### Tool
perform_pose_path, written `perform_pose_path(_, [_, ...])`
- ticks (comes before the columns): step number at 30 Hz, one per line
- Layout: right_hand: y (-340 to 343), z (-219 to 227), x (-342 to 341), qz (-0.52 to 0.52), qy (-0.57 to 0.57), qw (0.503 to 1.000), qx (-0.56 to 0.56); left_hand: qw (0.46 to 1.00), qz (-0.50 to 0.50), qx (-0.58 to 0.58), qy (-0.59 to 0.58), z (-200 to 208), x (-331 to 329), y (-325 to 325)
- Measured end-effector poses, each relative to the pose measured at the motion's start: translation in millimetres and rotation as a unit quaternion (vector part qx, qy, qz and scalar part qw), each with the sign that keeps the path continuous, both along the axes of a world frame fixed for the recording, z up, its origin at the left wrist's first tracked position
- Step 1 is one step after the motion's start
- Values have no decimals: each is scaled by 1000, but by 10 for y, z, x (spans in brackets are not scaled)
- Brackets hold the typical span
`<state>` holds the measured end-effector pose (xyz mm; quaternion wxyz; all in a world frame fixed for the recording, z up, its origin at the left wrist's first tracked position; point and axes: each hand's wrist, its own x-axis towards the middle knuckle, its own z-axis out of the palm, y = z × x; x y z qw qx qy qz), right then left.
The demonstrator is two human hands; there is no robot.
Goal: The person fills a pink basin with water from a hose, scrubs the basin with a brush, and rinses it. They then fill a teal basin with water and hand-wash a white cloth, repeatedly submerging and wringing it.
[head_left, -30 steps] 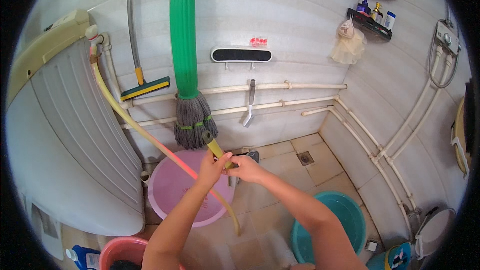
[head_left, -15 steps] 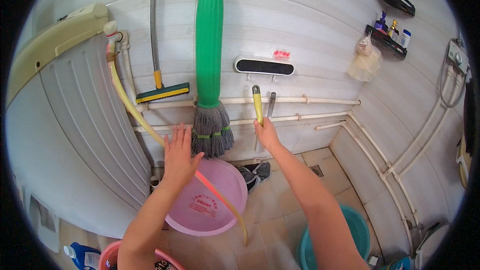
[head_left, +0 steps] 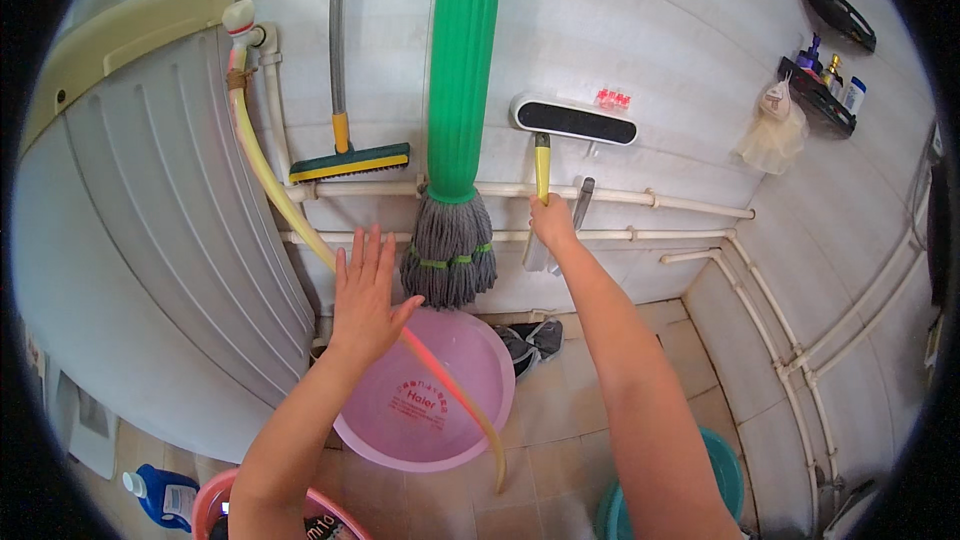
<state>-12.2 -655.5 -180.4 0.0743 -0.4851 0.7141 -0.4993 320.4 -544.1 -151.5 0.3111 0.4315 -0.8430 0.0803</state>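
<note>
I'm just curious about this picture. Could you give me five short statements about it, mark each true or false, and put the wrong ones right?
1. The right hand grips a yellow-handled tool. True.
2. The left hand is clenched into a fist. False: it is open and spread.
3. The yellow hose crosses in front of the lilac-pink basin in this view. True.
4. The mop strands are bright red. False: they are grey, with green bands around them.
5. The blue bottle is at the upper right of the picture. False: it is at the lower left.
</note>
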Motion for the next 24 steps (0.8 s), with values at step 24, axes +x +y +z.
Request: perform_pose_path(24, [1328, -633, 356, 136, -60, 987, 67, 999, -24, 49, 1, -357, 410, 511])
